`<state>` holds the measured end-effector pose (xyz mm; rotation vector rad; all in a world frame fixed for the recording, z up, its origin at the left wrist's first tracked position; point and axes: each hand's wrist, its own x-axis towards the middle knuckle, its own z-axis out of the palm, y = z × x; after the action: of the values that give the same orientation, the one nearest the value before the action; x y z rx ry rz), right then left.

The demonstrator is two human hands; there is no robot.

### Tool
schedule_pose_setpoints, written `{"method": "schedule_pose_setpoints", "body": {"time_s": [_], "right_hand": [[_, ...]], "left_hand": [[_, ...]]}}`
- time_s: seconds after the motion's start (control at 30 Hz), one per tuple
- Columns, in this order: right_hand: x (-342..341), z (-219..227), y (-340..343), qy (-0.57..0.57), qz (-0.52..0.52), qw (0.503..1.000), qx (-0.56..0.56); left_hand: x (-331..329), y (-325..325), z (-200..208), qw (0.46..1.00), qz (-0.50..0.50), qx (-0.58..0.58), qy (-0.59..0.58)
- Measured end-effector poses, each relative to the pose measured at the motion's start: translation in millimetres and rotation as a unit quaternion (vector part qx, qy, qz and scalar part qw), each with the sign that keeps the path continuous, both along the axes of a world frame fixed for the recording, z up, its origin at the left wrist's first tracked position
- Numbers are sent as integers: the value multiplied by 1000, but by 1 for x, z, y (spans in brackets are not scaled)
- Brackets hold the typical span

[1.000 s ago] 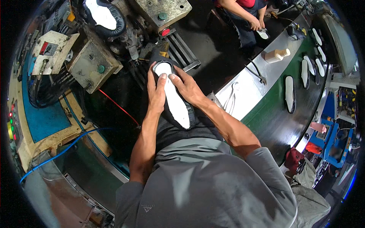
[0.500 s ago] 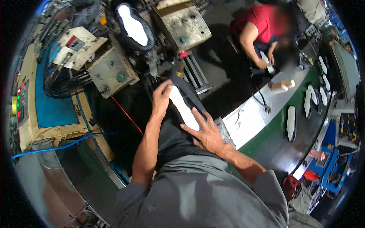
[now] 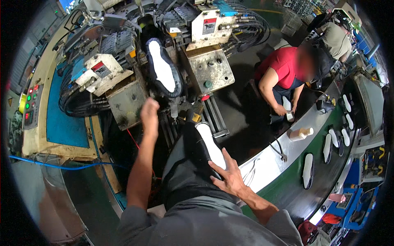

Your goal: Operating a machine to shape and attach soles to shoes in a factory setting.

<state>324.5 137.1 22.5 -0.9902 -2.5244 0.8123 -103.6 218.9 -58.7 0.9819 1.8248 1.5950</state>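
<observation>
A dark shoe with a white underside (image 3: pixel 211 143) lies bottom up along my thigh. My right hand (image 3: pixel 230 174) grips its near end, thumb and fingers on either side. My left hand (image 3: pixel 150 117) is raised off the shoe, beside the left metal control box (image 3: pixel 128 100) of the machine. Its fingers look curled but are smeared by motion, and nothing shows in them. Ahead, a second dark shoe with a white underside (image 3: pixel 161 67) sits bottom up in the machine, between its two side units.
Another person (image 3: pixel 279 78) in red works on a shoe at the right. A green conveyor (image 3: pixel 283 184) with a metal edge carries several shoes (image 3: pixel 308 171); a bottle (image 3: pixel 301 134) stands on that edge. At left are a lit button panel (image 3: pixel 31 105) and a blue hose (image 3: pixel 61 166).
My left hand has let go of the shoe's far end and moved up and left toward the machine. My right hand stays on the near end. The view has tilted up, showing more machine.
</observation>
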Motion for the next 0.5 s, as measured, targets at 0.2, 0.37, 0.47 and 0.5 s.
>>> {"method": "schedule_pose_setpoints", "body": {"time_s": [0.2, 0.37, 0.47, 0.5], "right_hand": [[-33, 58, 60, 12, -42, 995, 85], [-107, 100, 139, 42, 2, 984, 172], [-157, 114, 177, 68, 14, 980, 185], [-179, 118, 185, 68, 27, 979, 188]], "left_hand": [[-44, 128, 115, 898, -117, 54, -421], [-25, 112, 139, 915, -86, 40, -392], [-12, 40, 148, 920, -113, 74, -368], [-24, 12, 132, 908, -112, 81, -395]]}}
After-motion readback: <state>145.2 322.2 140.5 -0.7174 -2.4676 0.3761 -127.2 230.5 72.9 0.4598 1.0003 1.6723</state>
